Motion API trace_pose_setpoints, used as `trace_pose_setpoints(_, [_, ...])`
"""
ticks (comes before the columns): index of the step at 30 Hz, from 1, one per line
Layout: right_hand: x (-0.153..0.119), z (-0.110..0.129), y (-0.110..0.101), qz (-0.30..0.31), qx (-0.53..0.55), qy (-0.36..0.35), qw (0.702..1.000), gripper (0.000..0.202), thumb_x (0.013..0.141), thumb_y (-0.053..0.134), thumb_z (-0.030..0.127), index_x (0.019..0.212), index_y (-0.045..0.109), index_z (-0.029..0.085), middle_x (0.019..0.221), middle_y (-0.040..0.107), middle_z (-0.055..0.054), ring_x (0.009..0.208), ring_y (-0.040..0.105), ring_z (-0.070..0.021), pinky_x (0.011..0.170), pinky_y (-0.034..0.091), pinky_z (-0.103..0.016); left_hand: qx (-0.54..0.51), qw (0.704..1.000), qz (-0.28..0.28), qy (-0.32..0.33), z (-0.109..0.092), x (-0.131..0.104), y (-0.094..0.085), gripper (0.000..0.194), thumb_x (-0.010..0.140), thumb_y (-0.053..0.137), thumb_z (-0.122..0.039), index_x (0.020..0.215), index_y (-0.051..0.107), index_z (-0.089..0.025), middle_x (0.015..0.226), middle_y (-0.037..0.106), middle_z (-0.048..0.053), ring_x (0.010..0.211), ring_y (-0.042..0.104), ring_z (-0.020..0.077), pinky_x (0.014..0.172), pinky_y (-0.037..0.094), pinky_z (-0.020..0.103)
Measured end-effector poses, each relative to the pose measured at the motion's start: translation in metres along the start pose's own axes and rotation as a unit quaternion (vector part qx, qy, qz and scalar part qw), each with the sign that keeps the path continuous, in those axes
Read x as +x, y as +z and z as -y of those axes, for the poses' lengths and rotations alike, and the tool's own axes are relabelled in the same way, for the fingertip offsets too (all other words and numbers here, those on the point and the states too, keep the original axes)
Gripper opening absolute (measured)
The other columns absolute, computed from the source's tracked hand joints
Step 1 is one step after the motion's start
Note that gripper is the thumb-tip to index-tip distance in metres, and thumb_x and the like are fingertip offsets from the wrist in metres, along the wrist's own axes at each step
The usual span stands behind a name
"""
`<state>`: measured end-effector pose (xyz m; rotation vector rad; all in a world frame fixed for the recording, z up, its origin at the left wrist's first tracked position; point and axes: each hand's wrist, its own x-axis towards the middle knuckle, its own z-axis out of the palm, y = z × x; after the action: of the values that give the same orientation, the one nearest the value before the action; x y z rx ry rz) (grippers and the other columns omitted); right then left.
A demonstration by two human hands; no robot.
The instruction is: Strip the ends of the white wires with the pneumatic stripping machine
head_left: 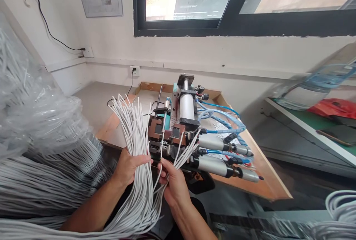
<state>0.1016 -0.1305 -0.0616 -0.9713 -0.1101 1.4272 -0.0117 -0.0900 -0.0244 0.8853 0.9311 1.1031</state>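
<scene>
My left hand [129,165] is wrapped round a thick bundle of grey-white cables [133,132], whose loose ends fan upward. Close beside it, my right hand [174,180] pinches a single cable [161,145] between thumb and finger, its upper end reaching toward the machine's front. Several more cables [187,154] pass through the same right hand and point up to the right. Just beyond both hands stands a pneumatic machine [187,108] with silver cylinders and brown blocks [155,128]. Whether the single cable's tip touches the machine, I cannot tell.
The machine sits in a shallow wooden tray [267,180] with blue air hoses [222,121]. Plastic-wrapped cable stacks [47,121] rise at the left. At right, a green shelf [300,117] holds a large clear bottle [314,88] and a red bag [336,108]. Coiled cables [339,210] lie lower right.
</scene>
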Motion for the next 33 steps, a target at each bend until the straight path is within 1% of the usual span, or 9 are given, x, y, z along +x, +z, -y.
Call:
trace_pose_setpoints(4, [0.001, 0.0, 0.002, 0.007, 0.012, 0.012, 1.0, 0.024, 0.052, 0.074, 0.025, 0.054, 0.056, 0.011, 0.048, 0.052, 0.002, 0.038, 0.033, -0.002, 0.034, 0.02, -0.012, 0.008, 1.0, 0.001, 0.007, 0.005, 0.001, -0.003, 0.021, 0.049, 0.071, -0.008, 0.067, 0.061, -0.012, 0.056, 0.061, -0.002, 0.05, 0.055, 0.0121, 0.052, 0.047, 0.025])
trace_pose_setpoints(6, [0.0, -0.001, 0.001, 0.018, 0.003, 0.007, 1.0, 0.024, 0.052, 0.075, 0.026, 0.055, 0.056, 0.012, 0.049, 0.053, 0.002, 0.041, 0.038, -0.0041, 0.037, 0.028, -0.015, 0.033, 0.999, 0.001, 0.018, 0.007, 0.001, -0.004, 0.021, 0.05, 0.071, -0.009, 0.068, 0.061, -0.011, 0.057, 0.061, -0.001, 0.051, 0.055, 0.013, 0.052, 0.046, 0.026])
trace_pose_setpoints(9, [-0.004, -0.003, -0.002, 0.057, -0.036, -0.015, 0.998, 0.024, 0.054, 0.076, 0.028, 0.066, 0.062, 0.013, 0.058, 0.056, 0.001, 0.049, 0.046, -0.0078, 0.048, 0.037, -0.019, 0.088, 0.995, -0.015, 0.054, 0.008, 0.002, -0.004, 0.024, 0.05, 0.072, -0.011, 0.072, 0.063, -0.012, 0.061, 0.062, 0.0, 0.057, 0.056, 0.016, 0.056, 0.045, 0.027])
trace_pose_setpoints(11, [-0.007, -0.004, -0.005, 0.089, -0.087, -0.035, 0.992, 0.026, 0.055, 0.076, 0.03, 0.071, 0.064, 0.013, 0.059, 0.056, 0.002, 0.049, 0.045, -0.0082, 0.048, 0.035, -0.021, 0.12, 0.989, -0.029, 0.081, 0.008, 0.001, -0.002, 0.026, 0.049, 0.072, -0.013, 0.073, 0.064, -0.012, 0.063, 0.062, 0.0, 0.062, 0.057, 0.0178, 0.058, 0.045, 0.027])
trace_pose_setpoints(13, [-0.009, -0.006, -0.008, 0.104, -0.138, -0.063, 0.983, 0.026, 0.057, 0.075, 0.033, 0.07, 0.065, 0.012, 0.052, 0.051, 0.003, 0.045, 0.039, -0.0069, 0.045, 0.031, -0.02, 0.146, 0.985, -0.028, 0.094, 0.008, 0.0, 0.0, 0.023, 0.049, 0.073, -0.015, 0.07, 0.063, -0.013, 0.061, 0.06, -0.001, 0.061, 0.055, 0.0171, 0.058, 0.043, 0.026])
trace_pose_setpoints(16, [-0.012, -0.008, -0.012, 0.083, -0.17, -0.105, 0.976, 0.027, 0.062, 0.071, 0.037, 0.065, 0.064, 0.011, 0.043, 0.044, 0.005, 0.042, 0.034, -0.0065, 0.043, 0.027, -0.021, 0.161, 0.983, -0.002, 0.084, 0.011, -0.003, 0.0, 0.017, 0.052, 0.072, -0.016, 0.064, 0.06, -0.014, 0.057, 0.056, -0.003, 0.055, 0.051, 0.0138, 0.053, 0.04, 0.024])
trace_pose_setpoints(19, [-0.014, -0.011, -0.015, 0.044, -0.157, -0.123, 0.979, 0.028, 0.062, 0.07, 0.039, 0.063, 0.063, 0.012, 0.044, 0.047, 0.003, 0.043, 0.037, -0.0079, 0.043, 0.028, -0.022, 0.133, 0.989, 0.011, 0.061, 0.013, -0.004, -0.003, 0.018, 0.054, 0.072, -0.015, 0.068, 0.061, -0.013, 0.06, 0.059, -0.002, 0.056, 0.051, 0.0138, 0.054, 0.041, 0.025])
trace_pose_setpoints(25, [-0.017, -0.015, -0.018, 0.009, -0.097, -0.108, 0.989, 0.026, 0.06, 0.072, 0.037, 0.063, 0.062, 0.014, 0.053, 0.057, 0.0, 0.041, 0.042, -0.0071, 0.041, 0.029, -0.02, 0.071, 0.996, -0.017, 0.049, 0.01, -0.003, -0.012, 0.012, 0.055, 0.071, -0.014, 0.064, 0.062, -0.012, 0.058, 0.059, -0.002, 0.055, 0.052, 0.0125, 0.055, 0.042, 0.024])
trace_pose_setpoints(33, [-0.027, -0.027, -0.029, 0.02, -0.131, -0.077, 0.988, 0.03, 0.06, 0.071, 0.04, 0.057, 0.06, 0.013, 0.044, 0.055, -0.001, 0.037, 0.04, -0.0071, 0.039, 0.026, -0.019, 0.05, 0.998, -0.026, 0.016, 0.014, -0.005, -0.016, 0.013, 0.053, 0.072, -0.014, 0.062, 0.063, -0.012, 0.054, 0.059, -0.002, 0.05, 0.052, 0.0121, 0.051, 0.042, 0.024])
